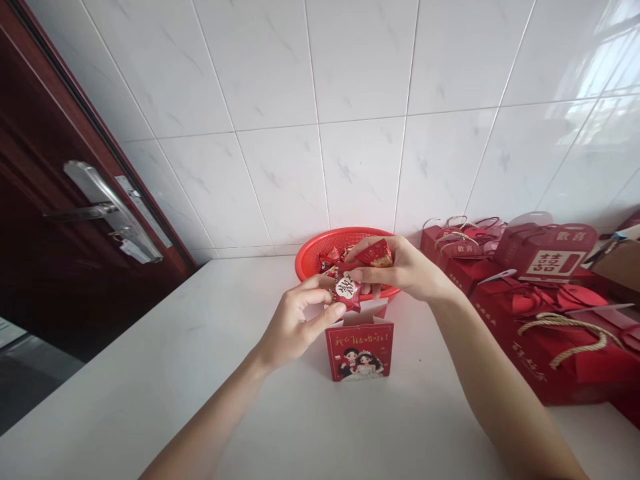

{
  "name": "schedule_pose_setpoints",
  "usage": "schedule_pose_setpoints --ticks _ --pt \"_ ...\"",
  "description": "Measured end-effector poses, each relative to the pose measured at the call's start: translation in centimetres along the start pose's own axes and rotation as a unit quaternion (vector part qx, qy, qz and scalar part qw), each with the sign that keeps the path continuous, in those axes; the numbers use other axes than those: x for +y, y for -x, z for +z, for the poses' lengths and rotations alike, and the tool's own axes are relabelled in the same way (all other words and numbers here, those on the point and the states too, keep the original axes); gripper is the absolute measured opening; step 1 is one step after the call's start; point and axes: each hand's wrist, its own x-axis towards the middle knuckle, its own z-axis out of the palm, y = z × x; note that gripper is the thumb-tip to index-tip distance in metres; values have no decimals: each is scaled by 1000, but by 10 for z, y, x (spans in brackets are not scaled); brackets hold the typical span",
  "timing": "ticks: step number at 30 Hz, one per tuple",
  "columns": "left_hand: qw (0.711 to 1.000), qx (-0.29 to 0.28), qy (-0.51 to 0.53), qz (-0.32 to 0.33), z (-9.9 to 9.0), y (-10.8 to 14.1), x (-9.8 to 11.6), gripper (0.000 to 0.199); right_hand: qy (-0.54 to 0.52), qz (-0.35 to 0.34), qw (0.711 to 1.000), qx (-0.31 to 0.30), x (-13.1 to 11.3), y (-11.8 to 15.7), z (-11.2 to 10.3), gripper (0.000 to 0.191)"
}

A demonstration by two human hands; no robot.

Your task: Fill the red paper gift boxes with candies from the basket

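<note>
My left hand (295,323) pinches a red wrapped candy (347,292) with a white round label, just above a small open red gift box (359,347) printed with a cartoon couple. My right hand (400,269) holds another red wrapped snack (375,253) over the near rim of a red plastic basket (313,253). The basket stands behind the box against the wall and holds several red wrapped sweets. Both hands meet above the box's open top.
The white counter (165,373) carries a heap of red gift bags (545,313) with rope handles at the right. A dark wooden door (45,267) with a metal handle (107,210) is at the left. White wall tiles rise behind.
</note>
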Motion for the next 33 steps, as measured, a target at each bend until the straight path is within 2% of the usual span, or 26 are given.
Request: schedule_pose_setpoints --ticks 5,10,14,18,21,23,27,30,33 --pt "1000 -24 -6 3 1 2 -2 17 66 -18 997 -35 -1 4 -3 14" --pt "996 -47 -66 -46 1 0 -7 20 183 -50 982 14 -9 11 -11 8" --pt "990 -82 -76 -82 -3 -3 -11 23 248 -54 967 12 -11 12 -10 8" --pt "987 -124 -32 -100 -7 -5 -10 31 303 -43 951 -30 -7 7 -3 5" --pt "984 -134 -16 -116 -8 -4 -8 33 329 -37 941 -71 -3 5 3 5" --pt "982 -131 -15 -133 -8 -4 -8 35 287 -11 955 -72 -1 4 5 7" --pt "979 -138 -3 -147 -7 -3 -9 36 108 45 993 -3 0 3 7 34" --pt "980 -133 5 -146 -6 -4 -11 35 1 70 997 40 4 -2 7 44" --pt "981 -130 12 -144 -6 -5 -14 34 -94 109 989 31 10 -8 6 37"
